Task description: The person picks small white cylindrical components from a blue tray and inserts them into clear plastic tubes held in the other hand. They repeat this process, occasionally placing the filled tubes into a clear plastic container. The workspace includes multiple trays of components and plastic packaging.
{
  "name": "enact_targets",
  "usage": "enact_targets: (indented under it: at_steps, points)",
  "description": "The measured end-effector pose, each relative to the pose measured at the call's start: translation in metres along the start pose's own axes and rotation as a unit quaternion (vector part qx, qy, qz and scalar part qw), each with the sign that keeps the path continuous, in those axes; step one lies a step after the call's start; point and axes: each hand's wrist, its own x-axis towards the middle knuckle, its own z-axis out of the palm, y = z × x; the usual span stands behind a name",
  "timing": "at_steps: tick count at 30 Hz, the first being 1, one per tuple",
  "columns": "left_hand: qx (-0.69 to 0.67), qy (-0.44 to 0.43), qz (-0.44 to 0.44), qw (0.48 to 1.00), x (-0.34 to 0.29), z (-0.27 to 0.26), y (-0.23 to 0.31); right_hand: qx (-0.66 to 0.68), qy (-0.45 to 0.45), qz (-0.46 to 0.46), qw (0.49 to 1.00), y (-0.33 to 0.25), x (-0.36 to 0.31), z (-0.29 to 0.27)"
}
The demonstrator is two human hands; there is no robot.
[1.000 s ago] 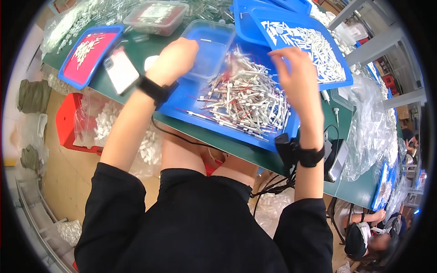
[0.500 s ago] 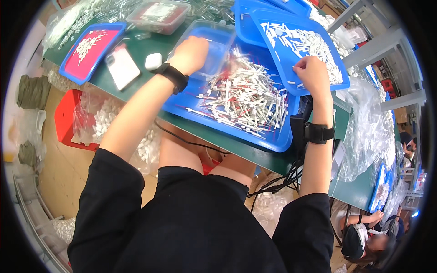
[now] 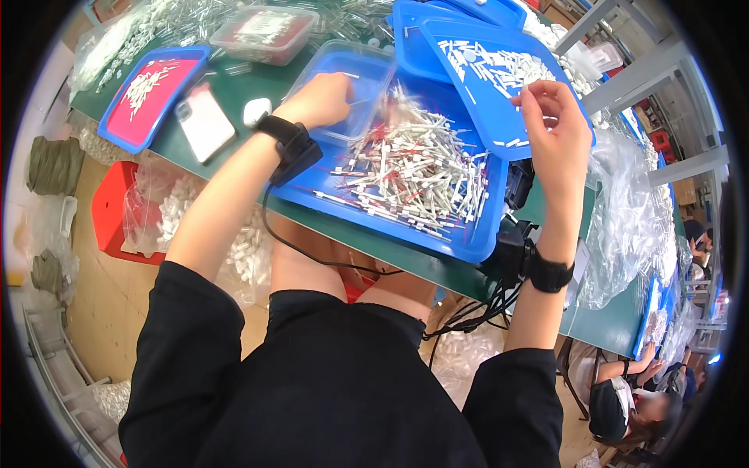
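My left hand [image 3: 324, 100] is closed, its fingers curled over a clear plastic box [image 3: 373, 95]; whatever it grips is hidden. A small white stick shows beside those fingertips. At the edge of a tilted blue tray [image 3: 488, 109] of short white tubes [image 3: 507, 66], my right hand [image 3: 558, 129] has thumb and forefinger drawn together, the other fingers loosely bent. Anything in that pinch is too small to name. Between the hands, a large blue tray [image 3: 468, 248] bears a heap of slender white sticks with red parts [image 3: 417, 168]. Black bands circle both wrists.
Left on the green table [image 3: 172, 148] are a pink-lined blue tray [image 3: 117, 129], a phone [image 3: 206, 123] and a white case [image 3: 256, 111]. A lidded box [image 3: 265, 35] stands behind. Black cables [image 3: 468, 316] hang near my right forearm; clear plastic bags [image 3: 620, 234] lie beyond. Another person [image 3: 624, 398] sits lower right.
My right hand has shifted right, lifted off the tilted tray's tubes and turned, so its bent fingers show. My left hand stays over the clear box, slightly lower. The view has shifted slightly.
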Motion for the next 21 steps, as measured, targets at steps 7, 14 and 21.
enact_targets:
  at_steps: [7, 14, 21]
  points:
    - [0.082, -0.067, 0.013, 0.994, -0.003, -0.006, 0.008, 0.096, -0.034, -0.019, 0.995, -0.016, -0.029, -0.009]
    - [0.169, -0.041, 0.065, 0.983, -0.002, -0.008, 0.000, 0.128, -0.046, -0.011, 0.991, -0.015, -0.041, -0.009]
    - [-0.052, 0.249, 0.197, 0.947, -0.040, -0.039, 0.043, 0.188, -0.052, -0.007, 0.981, -0.020, -0.056, -0.011]
